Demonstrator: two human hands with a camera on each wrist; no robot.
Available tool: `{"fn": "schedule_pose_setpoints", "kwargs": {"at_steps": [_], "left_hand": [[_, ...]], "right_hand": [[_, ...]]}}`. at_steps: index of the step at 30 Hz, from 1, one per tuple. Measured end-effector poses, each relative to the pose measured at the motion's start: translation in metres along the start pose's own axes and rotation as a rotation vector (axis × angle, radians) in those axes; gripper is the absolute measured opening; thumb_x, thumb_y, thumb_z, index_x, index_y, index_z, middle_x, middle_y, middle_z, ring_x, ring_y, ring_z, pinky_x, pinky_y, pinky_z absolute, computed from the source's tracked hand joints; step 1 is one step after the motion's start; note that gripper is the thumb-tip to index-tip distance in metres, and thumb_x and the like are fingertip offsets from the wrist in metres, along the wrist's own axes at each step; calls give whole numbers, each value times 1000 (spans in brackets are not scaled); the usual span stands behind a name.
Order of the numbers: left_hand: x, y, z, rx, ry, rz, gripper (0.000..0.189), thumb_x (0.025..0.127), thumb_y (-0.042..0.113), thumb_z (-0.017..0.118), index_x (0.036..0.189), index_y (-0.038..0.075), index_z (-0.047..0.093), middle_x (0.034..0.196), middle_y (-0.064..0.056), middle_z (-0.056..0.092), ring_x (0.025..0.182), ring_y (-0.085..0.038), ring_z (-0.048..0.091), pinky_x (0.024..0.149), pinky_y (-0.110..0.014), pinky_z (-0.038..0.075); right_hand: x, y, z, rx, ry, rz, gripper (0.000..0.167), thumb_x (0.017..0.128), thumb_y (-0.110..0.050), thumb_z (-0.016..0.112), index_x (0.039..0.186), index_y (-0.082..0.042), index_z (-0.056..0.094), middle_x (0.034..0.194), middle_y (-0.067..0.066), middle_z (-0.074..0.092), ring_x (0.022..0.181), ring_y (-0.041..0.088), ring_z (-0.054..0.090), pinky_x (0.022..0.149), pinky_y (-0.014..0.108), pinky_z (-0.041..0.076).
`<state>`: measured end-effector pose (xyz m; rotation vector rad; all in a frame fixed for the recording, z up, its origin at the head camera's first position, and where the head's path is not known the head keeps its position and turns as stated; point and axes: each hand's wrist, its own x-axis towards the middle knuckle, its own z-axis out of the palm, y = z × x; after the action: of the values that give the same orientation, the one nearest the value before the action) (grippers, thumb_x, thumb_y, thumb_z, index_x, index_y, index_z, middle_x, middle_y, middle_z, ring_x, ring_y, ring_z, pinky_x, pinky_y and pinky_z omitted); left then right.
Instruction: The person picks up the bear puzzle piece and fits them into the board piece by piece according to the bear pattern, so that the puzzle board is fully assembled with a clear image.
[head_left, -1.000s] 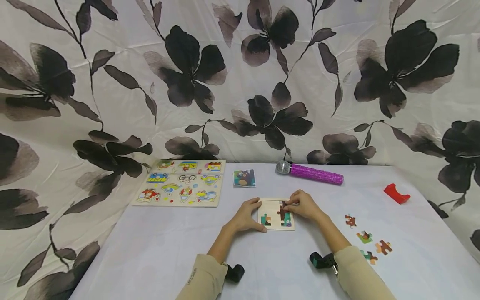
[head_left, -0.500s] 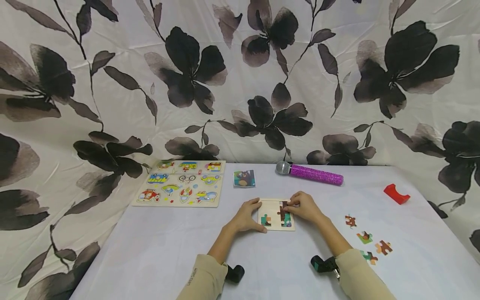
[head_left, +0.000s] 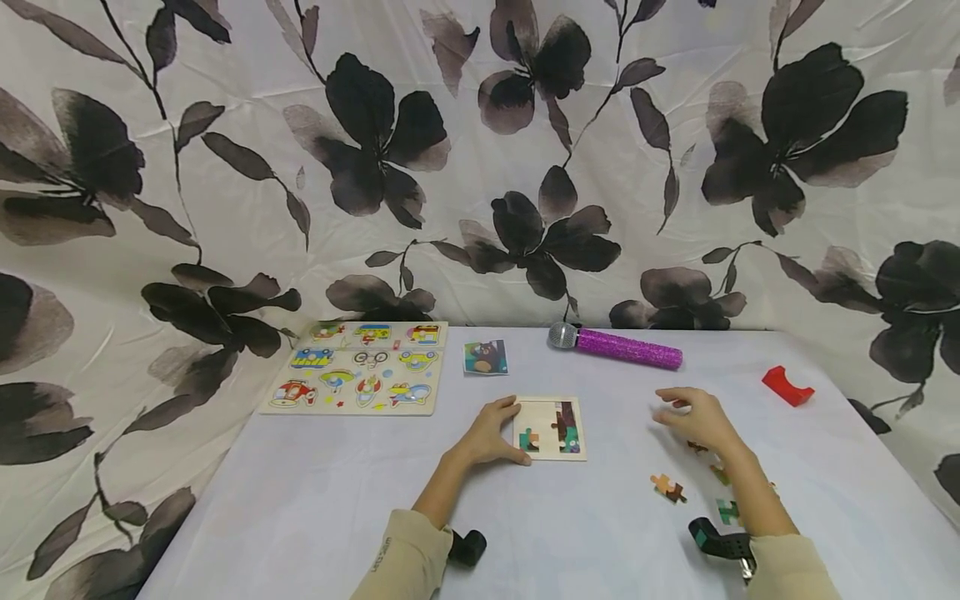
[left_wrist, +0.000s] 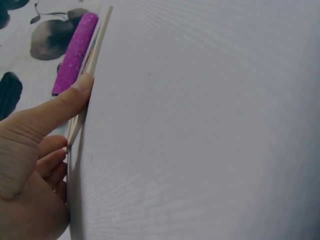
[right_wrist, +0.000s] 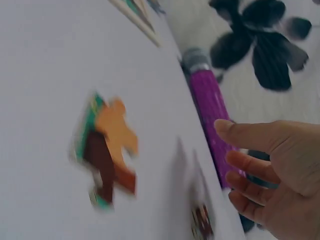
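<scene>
My left hand (head_left: 487, 433) grips the left side of a small wooden puzzle tray (head_left: 534, 413), thumb at its near edge and fingers at its far left. Picture pieces (head_left: 567, 429) fill the tray's right column, and one piece (head_left: 528, 441) sits in its lower left. In the left wrist view the thumb (left_wrist: 75, 95) presses along the tray's thin edge. My right hand (head_left: 697, 417) is over the right of the table, fingers loosely bent and holding nothing. Below it lies a brown-and-orange puzzle piece (head_left: 667, 488), large and blurred in the right wrist view; other pieces (head_left: 727, 511) are partly hidden by the forearm.
A purple glitter microphone (head_left: 628, 347) lies at the back. Left of it are a small bear picture card (head_left: 485, 357) and a vehicle puzzle board (head_left: 352, 383). A red curved block (head_left: 787, 387) lies far right. Floral cloth hangs behind the table.
My right hand has left the tray's right column and moved right, over the loose pieces. The brown-and-orange piece, hidden behind the forearm before, now shows. My left hand stays on the tray.
</scene>
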<state>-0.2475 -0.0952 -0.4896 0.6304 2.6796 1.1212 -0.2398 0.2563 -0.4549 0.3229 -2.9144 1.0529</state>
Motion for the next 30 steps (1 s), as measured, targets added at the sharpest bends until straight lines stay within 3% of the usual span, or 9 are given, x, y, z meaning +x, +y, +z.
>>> {"fn": "schedule_pose_setpoints", "kwargs": {"at_steps": [5, 11, 15, 21, 25, 30], "left_hand": [[-1, -2, -1, -15, -2, -2, 93, 64, 25, 88, 137, -7, 42, 148, -19, 33, 136, -39, 27, 111, -49, 27], [-1, -2, 0, -2, 0, -7, 93, 63, 26, 88, 137, -7, 42, 148, -18, 33, 136, -39, 27, 111, -49, 26], [0, -2, 1, 0, 0, -9, 92, 64, 27, 88, 137, -6, 42, 148, -18, 33, 136, -38, 27, 112, -49, 26], [0, 0, 1, 2, 4, -1, 92, 64, 26, 88, 137, -7, 42, 148, -19, 33, 136, -39, 27, 111, -49, 26], [-1, 1, 0, 8, 1, -4, 92, 64, 26, 87, 137, -7, 42, 148, -19, 33, 136, -39, 28, 111, -49, 26], [-2, 1, 0, -4, -4, -4, 92, 64, 26, 87, 137, -7, 42, 148, -19, 33, 136, -39, 27, 111, -50, 26]], "right_hand": [[-17, 21, -19, -44, -75, 171, 56, 85, -28, 69, 126, 6, 54, 125, 30, 52, 111, 46, 47, 87, 59, 46], [-27, 35, -25, -64, -152, 292, 74, 81, -43, 71, 132, 5, 49, 133, 35, 41, 116, 51, 41, 88, 65, 42], [-28, 39, -25, -80, -172, 266, 73, 77, -44, 74, 127, 6, 53, 132, 35, 40, 117, 54, 37, 90, 68, 38], [-28, 40, -25, -74, -141, 224, 59, 78, -37, 76, 115, 7, 62, 127, 35, 44, 116, 53, 37, 91, 69, 35], [-27, 38, -24, -9, -102, 258, 56, 80, -33, 74, 116, 6, 59, 117, 31, 52, 103, 43, 49, 86, 56, 47], [-24, 40, -18, 95, 16, 171, 37, 88, -16, 66, 116, 8, 58, 105, 24, 62, 87, 27, 62, 69, 32, 54]]}}
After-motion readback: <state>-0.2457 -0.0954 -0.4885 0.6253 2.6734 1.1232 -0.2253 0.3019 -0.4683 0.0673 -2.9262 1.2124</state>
